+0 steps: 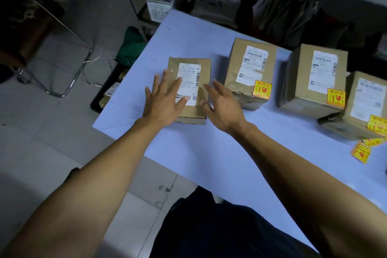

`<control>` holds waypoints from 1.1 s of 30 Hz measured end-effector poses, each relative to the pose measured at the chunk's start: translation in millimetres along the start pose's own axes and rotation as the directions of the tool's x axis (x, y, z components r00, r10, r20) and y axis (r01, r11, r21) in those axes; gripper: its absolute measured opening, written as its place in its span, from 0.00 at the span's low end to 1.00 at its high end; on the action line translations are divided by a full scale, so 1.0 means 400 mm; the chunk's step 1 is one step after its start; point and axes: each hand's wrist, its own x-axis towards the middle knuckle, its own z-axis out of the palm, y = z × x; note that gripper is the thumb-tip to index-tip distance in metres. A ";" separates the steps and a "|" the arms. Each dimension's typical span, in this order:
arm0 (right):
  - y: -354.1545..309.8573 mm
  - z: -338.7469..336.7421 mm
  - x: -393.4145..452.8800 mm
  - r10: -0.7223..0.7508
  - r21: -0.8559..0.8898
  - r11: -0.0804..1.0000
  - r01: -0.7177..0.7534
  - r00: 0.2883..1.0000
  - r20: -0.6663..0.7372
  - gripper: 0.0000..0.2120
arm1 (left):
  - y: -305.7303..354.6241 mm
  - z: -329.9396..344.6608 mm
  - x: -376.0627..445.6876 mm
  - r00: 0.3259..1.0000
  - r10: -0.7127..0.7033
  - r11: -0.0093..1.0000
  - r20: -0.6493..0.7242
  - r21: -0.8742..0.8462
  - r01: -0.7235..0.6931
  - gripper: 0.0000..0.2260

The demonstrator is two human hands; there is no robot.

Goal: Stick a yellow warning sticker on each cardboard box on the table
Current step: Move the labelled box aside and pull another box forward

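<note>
Flat brown cardboard box with a white paper label, left of the middle of the frame, on the pale blue table. No yellow sticker on it yet. Long side running away toward the top of the frame.

Left hand lying flat on the box's left part, fingers straight and spread, touching the top and part of the label. Right hand just beside the box's right edge, fingers loose and apart, holding nothing; touching the box or not, hard to tell.

Three taller brown boxes to the right, each with a yellow warning sticker already on.

Loose yellow stickers far off at the right edge of the frame, well apart from both hands. Right hand nearer to them, so likely the one to fetch the next sticker.
</note>
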 end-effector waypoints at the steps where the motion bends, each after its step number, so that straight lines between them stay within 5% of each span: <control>1: -0.002 0.016 -0.003 -0.009 -0.003 1.000 0.009 1.000 0.016 0.25 | -0.007 0.010 -0.011 1.000 0.005 0.999 0.022 -0.044 -0.004 0.30; 5: 0.001 0.068 -0.032 0.041 0.021 0.999 -0.043 0.997 0.066 0.29 | -0.010 0.043 -0.046 1.000 0.029 0.944 -0.004 -0.329 -0.029 0.30; 10: -0.010 0.100 -0.064 0.047 0.085 0.995 -0.050 0.998 0.029 0.30 | -0.015 0.063 -0.078 1.000 0.012 0.905 0.001 -0.425 -0.010 0.30; 14: -0.020 0.095 -0.036 0.148 0.341 0.932 -0.121 0.987 -0.054 0.31 | -0.024 0.051 -0.059 0.996 -0.073 0.846 -0.044 -0.532 0.038 0.32; 16: -0.020 0.096 -0.006 0.285 0.581 0.783 -0.224 0.958 -0.015 0.34 | -0.027 0.049 -0.031 0.973 -0.226 0.713 -0.047 -0.689 0.132 0.35; 18: -0.012 0.107 0.033 0.380 0.744 0.590 -0.313 0.921 0.086 0.36 | -0.038 0.054 0.002 0.924 -0.377 0.475 0.058 -0.845 0.247 0.36; 21: 0.016 0.135 0.093 0.422 0.853 0.365 -0.373 0.883 0.205 0.37 | -0.071 0.082 0.043 0.895 -0.379 0.170 0.234 -0.933 0.316 0.35; 23: 0.033 0.151 0.119 0.405 0.878 0.273 -0.392 0.875 0.265 0.41 | -0.090 0.105 0.056 0.916 -0.294 0.123 0.273 -0.940 0.319 0.33; 27: 0.056 0.183 0.130 0.315 0.882 0.272 -0.385 0.902 0.297 0.39 | -0.088 0.131 0.063 0.941 -0.195 0.052 0.278 -0.955 0.292 0.18; 33: 0.033 0.162 0.126 0.302 0.903 0.221 -0.369 0.906 0.297 0.39 | -0.067 0.107 0.054 0.940 -0.212 -0.002 0.267 -0.962 0.272 0.21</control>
